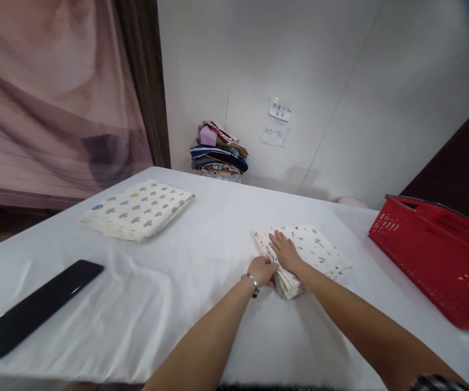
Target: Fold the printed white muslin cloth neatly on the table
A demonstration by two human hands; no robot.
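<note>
A white cloth with small grey-brown leaf prints [319,247] lies folded into a thick, layered rectangle on the table, right of centre. My left hand [262,270], with a bracelet at the wrist, is closed at the cloth's left edge; its fingertips are partly hidden against the layers. Flat on top, near that same edge, rests my right hand [285,251] with its fingers stretched out. Farther left lies a second folded cloth [144,209], white with grey heart-like shapes, which neither hand touches.
The white-covered table [218,233] has a wrinkled front left. A long black flat object [34,309] lies there. On the right stands a red plastic basket [433,260]. Behind the table rises a stack of folded fabrics [220,152], beside a wall with paper signs [274,134]. A pinkish curtain [55,98] hangs left.
</note>
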